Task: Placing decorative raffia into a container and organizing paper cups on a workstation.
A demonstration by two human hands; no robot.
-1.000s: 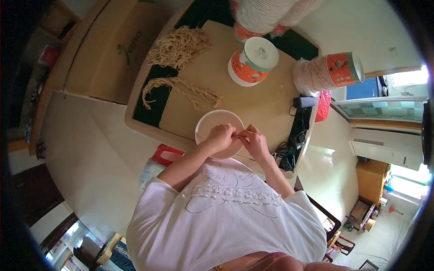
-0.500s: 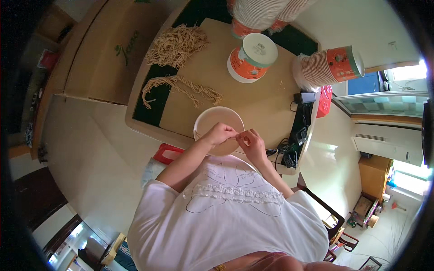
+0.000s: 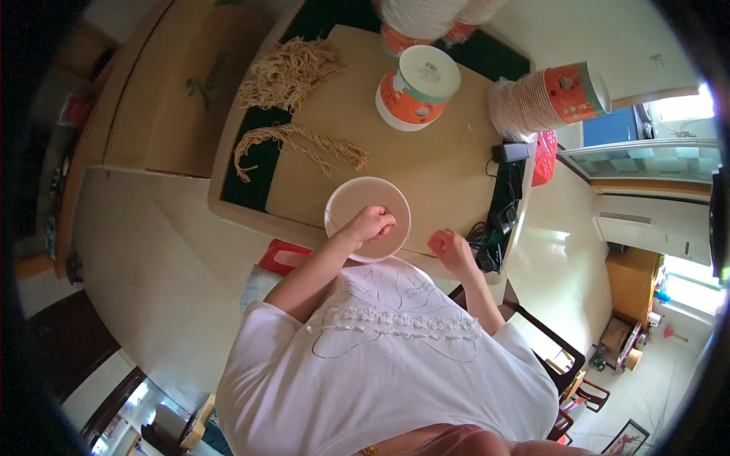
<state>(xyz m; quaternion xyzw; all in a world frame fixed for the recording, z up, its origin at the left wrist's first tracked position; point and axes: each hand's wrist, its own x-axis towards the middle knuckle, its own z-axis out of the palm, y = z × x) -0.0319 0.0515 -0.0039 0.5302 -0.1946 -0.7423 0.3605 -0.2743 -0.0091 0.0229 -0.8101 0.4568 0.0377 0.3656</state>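
A white paper bucket [image 3: 356, 194] stands open side up at the table's near edge, in front of me. My left hand [image 3: 371, 223] is closed over its opening, fingers curled around a thin beige string [image 3: 332, 222] that shows at the rim. My right hand [image 3: 452, 249] is off to the right of the bucket, closed, its fingertips too small and blurred to show what they hold. A bundle of twisted beige strings [image 3: 304, 143] and a looser heap of string [image 3: 290, 76] lie at the table's left.
Two stacked orange-and-white paper buckets [image 3: 413, 99] stand upside down farther back. A nested bucket stack [image 3: 547, 99] lies at right, with wrapped stacks [image 3: 418, 17] behind. Black adapters and cables [image 3: 496, 228] line the right edge. A large cardboard box [image 3: 182, 99] is at left.
My hands have come apart. The right hand has moved right, away from the bucket, while the left hand stays over the opening. The view has shifted slightly.
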